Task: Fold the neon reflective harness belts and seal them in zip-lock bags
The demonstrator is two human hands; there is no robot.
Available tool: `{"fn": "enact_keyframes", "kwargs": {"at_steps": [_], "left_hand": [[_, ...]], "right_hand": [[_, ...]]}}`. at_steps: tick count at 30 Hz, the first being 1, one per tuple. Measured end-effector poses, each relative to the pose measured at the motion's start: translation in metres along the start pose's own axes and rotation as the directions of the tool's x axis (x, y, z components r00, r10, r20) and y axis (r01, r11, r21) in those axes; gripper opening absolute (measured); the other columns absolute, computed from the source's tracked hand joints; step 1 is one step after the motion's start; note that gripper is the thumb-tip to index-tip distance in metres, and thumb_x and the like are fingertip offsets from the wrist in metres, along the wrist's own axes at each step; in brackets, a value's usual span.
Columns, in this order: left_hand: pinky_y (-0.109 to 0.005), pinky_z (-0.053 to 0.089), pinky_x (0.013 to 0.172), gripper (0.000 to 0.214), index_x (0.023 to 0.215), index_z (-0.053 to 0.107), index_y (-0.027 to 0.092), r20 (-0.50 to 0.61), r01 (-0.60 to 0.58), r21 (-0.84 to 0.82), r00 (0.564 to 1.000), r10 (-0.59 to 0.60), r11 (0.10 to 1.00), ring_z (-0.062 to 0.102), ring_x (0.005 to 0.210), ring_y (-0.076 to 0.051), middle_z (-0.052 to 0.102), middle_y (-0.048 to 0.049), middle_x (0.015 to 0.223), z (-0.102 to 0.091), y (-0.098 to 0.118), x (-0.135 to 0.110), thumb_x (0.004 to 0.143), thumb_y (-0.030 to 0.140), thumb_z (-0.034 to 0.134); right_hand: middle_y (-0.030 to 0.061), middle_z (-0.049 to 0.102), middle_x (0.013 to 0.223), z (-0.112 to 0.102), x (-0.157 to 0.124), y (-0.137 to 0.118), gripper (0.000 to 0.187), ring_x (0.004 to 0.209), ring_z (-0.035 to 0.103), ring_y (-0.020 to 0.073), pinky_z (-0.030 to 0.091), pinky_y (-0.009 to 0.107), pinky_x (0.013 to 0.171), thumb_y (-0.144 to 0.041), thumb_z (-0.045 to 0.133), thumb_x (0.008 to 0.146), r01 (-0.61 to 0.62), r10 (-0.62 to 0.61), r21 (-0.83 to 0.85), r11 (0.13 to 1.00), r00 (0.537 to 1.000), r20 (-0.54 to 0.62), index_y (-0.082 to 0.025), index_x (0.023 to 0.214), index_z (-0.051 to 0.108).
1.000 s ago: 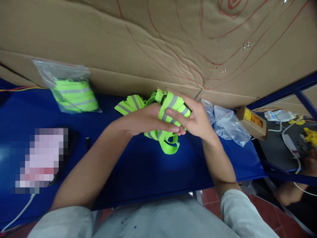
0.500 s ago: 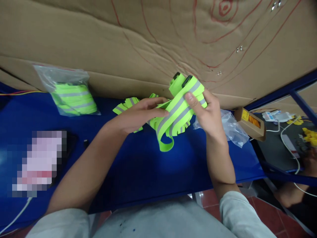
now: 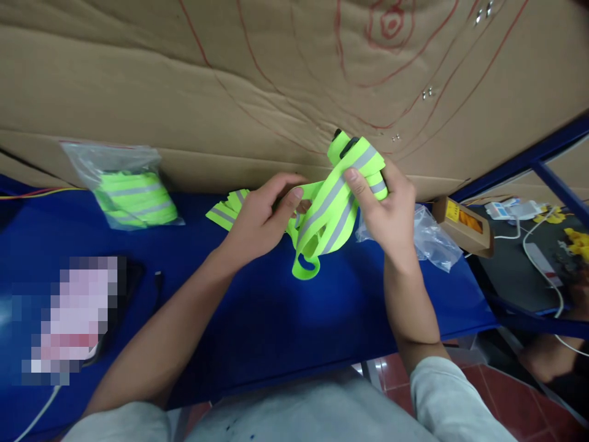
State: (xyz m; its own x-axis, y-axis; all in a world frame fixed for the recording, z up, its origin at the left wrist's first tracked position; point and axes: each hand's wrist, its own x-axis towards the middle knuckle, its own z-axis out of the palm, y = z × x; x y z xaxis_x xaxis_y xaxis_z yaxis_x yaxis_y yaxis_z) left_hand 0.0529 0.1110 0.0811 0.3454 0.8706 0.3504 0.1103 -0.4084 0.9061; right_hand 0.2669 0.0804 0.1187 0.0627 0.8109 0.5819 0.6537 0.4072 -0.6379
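Right hand (image 3: 391, 205) clamped, thumb on top, on a bundle of fluorescent yellow-green, grey-striped fabric bands (image 3: 334, 187), raised over the blue surface (image 3: 294, 331); left hand (image 3: 255, 224) nearly closed, seemingly pinching one strand at its left edge. Both hands wrapped the bundle a second ago; left now drawn aside, loops hanging open, strands apparently easier to separate; beyond, more striped yellow-green bands (image 3: 223, 212) lie behind left hand, a clear plastic bag of similar bands (image 3: 138, 199) farther left, crumpled clear plastic (image 3: 435, 236) right.
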Motion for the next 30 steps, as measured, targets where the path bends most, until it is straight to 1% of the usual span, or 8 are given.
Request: {"fn": "enact_keyframes", "kwargs": {"at_steps": [3, 8, 14, 19, 23, 25, 28, 30], "left_hand": [[-0.029, 0.055, 0.073, 0.035, 0.099, 0.073, 0.019, 0.057, 0.148, -0.217, 0.989, -0.138, 0.965, 0.067, 0.074, -0.017, 0.072, -0.0013, 0.081, 0.001, -0.003, 0.002, 0.095, 0.054, 0.069], [-0.03, 0.056, 0.081, 0.031, 0.08, 0.073, 0.019, 0.146, 0.39, -0.527, 0.917, -0.372, 0.755, 0.07, 0.083, -0.019, 0.07, -0.0012, 0.077, 0.004, -0.003, 0.004, 0.082, 0.049, 0.082], [-0.024, 0.051, 0.07, 0.041, 0.085, 0.069, 0.02, 0.201, 0.302, -0.514, 0.952, -0.229, 0.803, 0.06, 0.074, -0.012, 0.066, 0.001, 0.084, 0.009, 0.004, -0.002, 0.085, 0.059, 0.079], [-0.028, 0.056, 0.073, 0.04, 0.108, 0.071, 0.021, 0.411, 0.363, -0.419, 0.893, -0.183, 0.832, 0.068, 0.076, -0.016, 0.071, -0.0012, 0.09, -0.004, 0.007, -0.003, 0.082, 0.048, 0.086], [-0.032, 0.058, 0.078, 0.047, 0.111, 0.071, 0.022, 0.5, 0.344, -0.294, 0.85, -0.164, 0.892, 0.07, 0.084, -0.02, 0.073, -0.0032, 0.095, -0.011, 0.007, -0.001, 0.088, 0.063, 0.074], [-0.034, 0.058, 0.084, 0.053, 0.114, 0.07, 0.023, 0.438, 0.308, -0.282, 0.884, -0.164, 0.909, 0.07, 0.095, -0.022, 0.073, -0.005, 0.107, -0.007, 0.006, -0.001, 0.088, 0.069, 0.07], [-0.036, 0.057, 0.094, 0.05, 0.114, 0.067, 0.023, 0.096, 0.129, -0.272, 0.99, -0.106, 0.954, 0.067, 0.11, -0.024, 0.068, -0.0077, 0.123, 0.001, 0.003, 0.0, 0.084, 0.06, 0.079], [-0.04, 0.054, 0.105, 0.056, 0.121, 0.067, 0.024, -0.052, -0.031, -0.166, 0.998, 0.023, 0.986, 0.061, 0.127, -0.027, 0.062, -0.0102, 0.138, 0.002, 0.004, 0.001, 0.077, 0.052, 0.088]], "right_hand": [[0.0087, 0.074, 0.121, 0.001, 0.0, 0.0, 0.046, 0.121, 0.07, 0.0308, 0.059, 0.048, 0.103, -0.058, 0.059, 0.1, 0.027, -0.027, -0.029, 0.999, 0.999, -0.026, -0.024, 0.13, 0.067], [0.007, 0.076, 0.115, 0.003, -0.002, -0.002, 0.048, 0.114, 0.072, 0.0295, 0.06, 0.048, 0.103, -0.062, 0.062, 0.097, -0.023, 0.022, 0.07, 0.997, 1.0, 0.01, -0.024, 0.125, 0.069], [0.0046, 0.077, 0.105, 0.004, 0.0, -0.005, 0.045, 0.102, 0.074, 0.0258, 0.062, 0.045, 0.096, -0.063, 0.066, 0.094, -0.067, 0.066, 0.149, 0.987, 0.998, 0.011, -0.024, 0.115, 0.073], [-0.0002, 0.075, 0.094, -0.003, 0.006, 0.007, 0.039, 0.084, 0.072, 0.0197, 0.063, 0.036, 0.077, -0.061, 0.067, 0.094, -0.097, 0.095, 0.25, 0.963, 0.995, 0.018, -0.024, 0.104, 0.075], [-0.0003, 0.074, 0.091, -0.007, 0.009, 0.014, 0.04, 0.084, 0.072, 0.0203, 0.063, 0.037, 0.076, -0.063, 0.068, 0.093, -0.084, 0.084, 0.227, 0.97, 0.996, 0.01, -0.025, 0.104, 0.074], [0.0007, 0.075, 0.091, -0.008, 0.01, 0.013, 0.04, 0.087, 0.072, 0.0214, 0.064, 0.038, 0.08, -0.062, 0.07, 0.091, -0.056, 0.063, 0.168, 0.984, 0.997, -0.037, -0.025, 0.104, 0.074], [0.0027, 0.078, 0.1, -0.012, 0.008, 0.006, 0.038, 0.094, 0.074, 0.0235, 0.063, 0.042, 0.089, -0.058, 0.069, 0.094, 0.022, -0.013, 0.105, 0.994, 0.996, -0.087, -0.025, 0.113, 0.074], [0.0039, 0.078, 0.12, -0.016, 0.006, -0.001, 0.039, 0.111, 0.074, 0.0266, 0.061, 0.046, 0.102, -0.051, 0.071, 0.096, 0.11, -0.107, 0.067, 0.992, 0.993, -0.054, -0.026, 0.126, 0.072]]}}
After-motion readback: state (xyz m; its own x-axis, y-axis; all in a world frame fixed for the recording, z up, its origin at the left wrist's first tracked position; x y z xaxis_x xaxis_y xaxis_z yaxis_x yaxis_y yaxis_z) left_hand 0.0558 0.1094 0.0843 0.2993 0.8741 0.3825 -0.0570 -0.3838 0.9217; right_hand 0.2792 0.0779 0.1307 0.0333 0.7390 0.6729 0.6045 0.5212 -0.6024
